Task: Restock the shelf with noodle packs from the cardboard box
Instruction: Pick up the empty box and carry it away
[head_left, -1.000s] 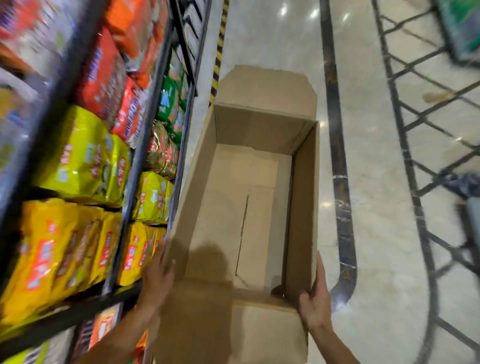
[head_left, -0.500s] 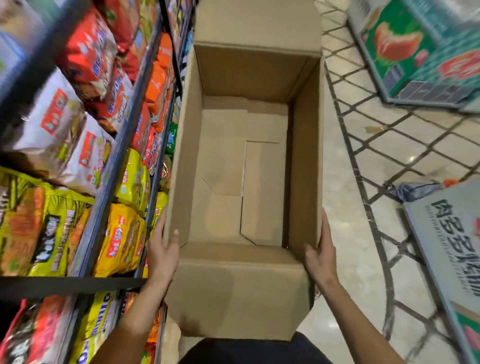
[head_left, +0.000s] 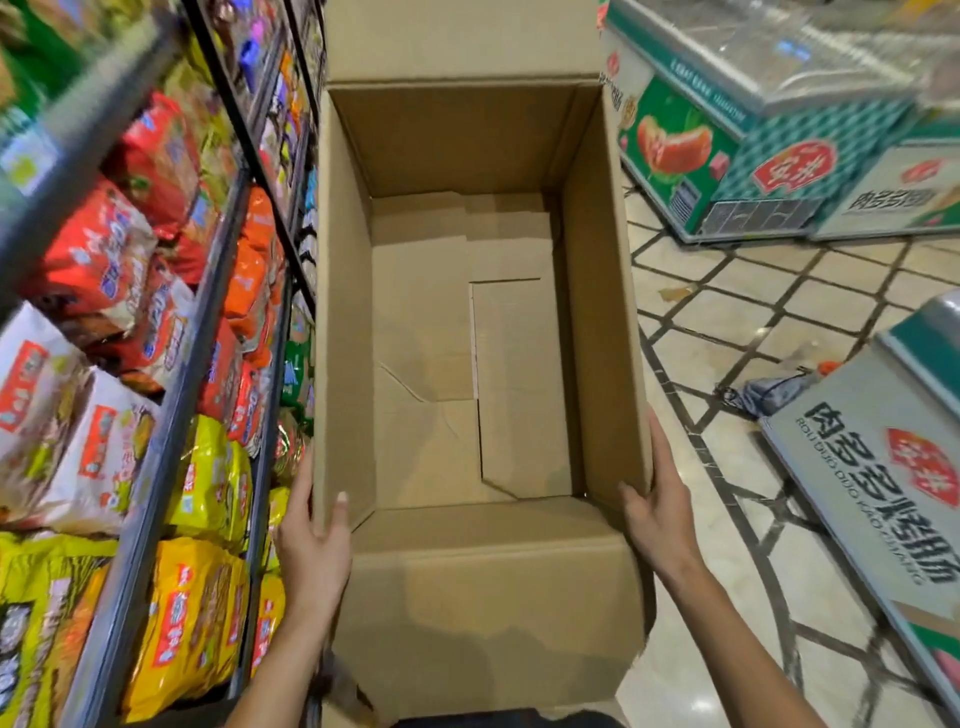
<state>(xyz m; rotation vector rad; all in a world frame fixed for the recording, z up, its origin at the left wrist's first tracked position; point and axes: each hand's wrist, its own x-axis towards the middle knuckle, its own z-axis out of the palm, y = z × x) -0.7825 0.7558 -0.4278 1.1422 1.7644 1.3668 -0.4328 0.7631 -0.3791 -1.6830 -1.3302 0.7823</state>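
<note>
Two hands carry our empty brown cardboard box (head_left: 467, 312). Left of it, the black metal shelf (head_left: 171, 395) holds yellow noodle packs (head_left: 208, 467); their print is too blurred to read. Our left hand (head_left: 311, 551) hooks its thumb over the box's left wall, and our right hand (head_left: 657, 514) clasps the right corner. The box could catch the shelf, we judge. Right of the box, a grey carton (head_left: 883, 499) bears Chinese characters.

Open brown cardboard box (head_left: 467, 338) — empty, flaps out — beside shelf (head_left: 156, 441) packed with noodle packs (head_left: 192, 618)
</note>
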